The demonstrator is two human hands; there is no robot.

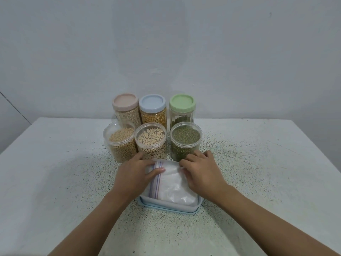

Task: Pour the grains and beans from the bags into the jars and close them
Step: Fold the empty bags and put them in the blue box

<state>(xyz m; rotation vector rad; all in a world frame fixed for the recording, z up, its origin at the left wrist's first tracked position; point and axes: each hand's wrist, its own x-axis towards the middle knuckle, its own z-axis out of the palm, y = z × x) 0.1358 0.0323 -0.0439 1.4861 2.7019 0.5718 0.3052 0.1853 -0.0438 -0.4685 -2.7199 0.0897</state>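
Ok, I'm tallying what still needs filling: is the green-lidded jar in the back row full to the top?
No, the green-lidded jar is clear and empty below its lid, with green beans only lower down.

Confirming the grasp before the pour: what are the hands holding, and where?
The zip bag of white grains, lying in the light blue container. The left hand grips its zip-strip end, thumb on top; the right hand pinches its far edge.
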